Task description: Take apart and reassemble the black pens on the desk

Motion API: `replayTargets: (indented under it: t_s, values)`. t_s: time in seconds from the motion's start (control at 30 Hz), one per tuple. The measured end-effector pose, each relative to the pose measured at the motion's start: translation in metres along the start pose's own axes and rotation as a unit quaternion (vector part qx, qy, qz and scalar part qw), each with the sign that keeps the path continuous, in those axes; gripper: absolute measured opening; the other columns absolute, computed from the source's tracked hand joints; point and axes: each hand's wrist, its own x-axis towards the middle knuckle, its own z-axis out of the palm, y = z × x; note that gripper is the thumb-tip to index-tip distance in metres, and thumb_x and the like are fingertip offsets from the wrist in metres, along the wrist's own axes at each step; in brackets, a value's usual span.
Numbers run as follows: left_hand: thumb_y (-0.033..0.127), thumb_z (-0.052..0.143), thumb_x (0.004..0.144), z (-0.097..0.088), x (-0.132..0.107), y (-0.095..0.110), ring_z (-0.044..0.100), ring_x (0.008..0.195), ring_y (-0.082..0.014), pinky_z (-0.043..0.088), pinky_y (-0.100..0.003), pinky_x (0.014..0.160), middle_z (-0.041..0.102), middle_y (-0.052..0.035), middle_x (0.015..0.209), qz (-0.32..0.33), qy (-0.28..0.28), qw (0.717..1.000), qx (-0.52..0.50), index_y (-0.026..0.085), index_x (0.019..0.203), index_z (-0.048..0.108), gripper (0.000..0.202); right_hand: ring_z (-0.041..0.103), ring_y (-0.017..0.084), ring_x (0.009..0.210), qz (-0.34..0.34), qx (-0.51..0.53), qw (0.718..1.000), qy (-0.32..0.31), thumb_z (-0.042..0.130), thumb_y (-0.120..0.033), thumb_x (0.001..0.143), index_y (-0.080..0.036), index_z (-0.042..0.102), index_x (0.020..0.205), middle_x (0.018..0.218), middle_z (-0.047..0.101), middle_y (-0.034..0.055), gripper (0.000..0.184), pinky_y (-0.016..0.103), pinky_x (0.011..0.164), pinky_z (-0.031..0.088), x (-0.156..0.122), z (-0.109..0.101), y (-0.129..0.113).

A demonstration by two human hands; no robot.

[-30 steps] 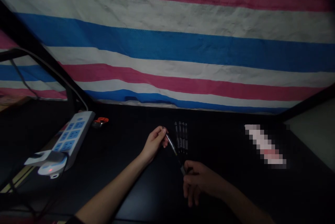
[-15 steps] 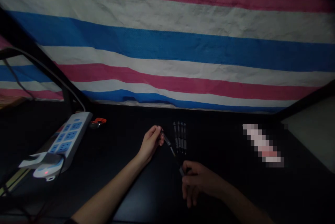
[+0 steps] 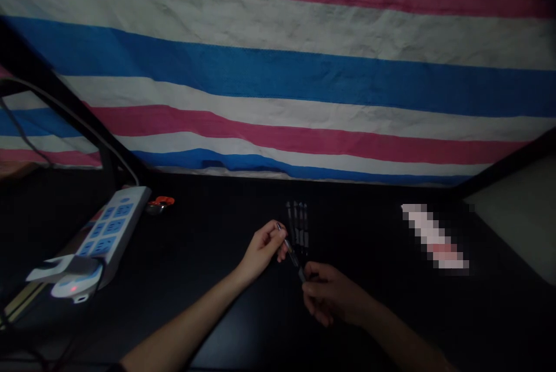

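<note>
A slim dark pen (image 3: 292, 254) with a shiny upper end runs slantwise between my two hands, above the black tabletop. The thumb and fingers of my left hand (image 3: 264, 249) pinch it near its upper end, whose tip pokes out past the thumb. Lower down, my right hand (image 3: 332, 292) is closed on its dark grip end between thumb and forefinger. Just behind the held pen, several similar pens (image 3: 299, 226) lie side by side in a row. In the dim light, I cannot tell whether the held pen's parts are fully joined.
A white power strip (image 3: 113, 226) with a plug and cables lies at the left. Beside it is a small orange and metallic object (image 3: 160, 204). At the right lies a pixelated pinkish item (image 3: 434, 237). A striped sheet (image 3: 278, 70) hangs behind the black table (image 3: 234, 331).
My left hand has moved right and slightly nearer, towards my right hand. The held pen now spans a shorter length, and the pale section midway along it no longer shows.
</note>
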Motion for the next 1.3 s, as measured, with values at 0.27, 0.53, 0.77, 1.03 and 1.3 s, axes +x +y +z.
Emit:
replayTargets:
  t_s: [0.27, 0.53, 0.77, 1.03, 1.3]
  values:
    - [0.052, 0.066, 0.077, -0.0014, 0.0, -0.0018, 0.048, 0.043, -0.0085, 0.038, -0.02, 0.042, 0.056, 0.0025, 0.054, 0.003, -0.013, 1.0, 0.002, 0.014, 0.078, 0.056, 0.039, 0.058, 0.011, 0.036, 0.003, 0.022, 1.0, -0.022, 0.058, -0.059, 0.077, -0.017, 0.046, 0.085, 0.056, 0.063, 0.0004, 0.045, 0.015, 0.031, 0.034, 0.0019, -0.0019, 0.0076]
    - [0.047, 0.062, 0.082, -0.0024, -0.0017, -0.0012, 0.048, 0.045, -0.0079, 0.039, -0.019, 0.044, 0.054, 0.0036, 0.056, 0.013, 0.018, 1.0, -0.002, 0.014, 0.081, 0.056, 0.034, 0.069, 0.019, 0.051, 0.017, 0.007, 1.0, -0.019, 0.058, -0.053, 0.082, -0.019, 0.04, 0.095, 0.072, 0.07, 0.006, 0.04, 0.015, 0.03, 0.039, -0.0029, 0.0002, 0.0061]
    - [0.047, 0.062, 0.082, -0.0049, -0.0003, -0.0014, 0.05, 0.046, -0.0079, 0.04, -0.018, 0.044, 0.055, 0.0028, 0.057, 0.015, 0.018, 1.0, -0.001, 0.014, 0.082, 0.057, 0.034, 0.068, 0.018, 0.051, 0.003, 0.015, 1.0, -0.011, 0.049, -0.061, 0.083, -0.016, 0.045, 0.096, 0.072, 0.069, 0.0073, 0.047, 0.017, 0.032, 0.042, -0.003, 0.0039, 0.0009]
    - [0.047, 0.062, 0.082, -0.0051, 0.0002, -0.0045, 0.049, 0.045, -0.0077, 0.04, -0.018, 0.043, 0.055, 0.0027, 0.057, 0.015, 0.017, 1.0, -0.008, 0.014, 0.081, 0.057, 0.034, 0.059, 0.012, 0.037, 0.015, -0.002, 1.0, -0.011, 0.048, -0.059, 0.083, -0.017, 0.044, 0.092, 0.06, 0.066, 0.002, 0.043, 0.014, 0.027, 0.031, -0.0021, 0.003, 0.002]
    - [0.046, 0.061, 0.083, -0.0047, -0.0019, -0.0032, 0.05, 0.045, -0.0085, 0.039, -0.019, 0.044, 0.056, 0.0024, 0.058, 0.012, 0.02, 1.0, -0.006, 0.014, 0.081, 0.057, 0.033, 0.049, 0.007, 0.03, 0.014, -0.04, 0.999, 0.009, 0.052, -0.059, 0.08, -0.017, 0.048, 0.084, 0.053, 0.062, -0.0017, 0.042, 0.013, 0.026, 0.023, -0.0042, 0.0055, -0.0011]
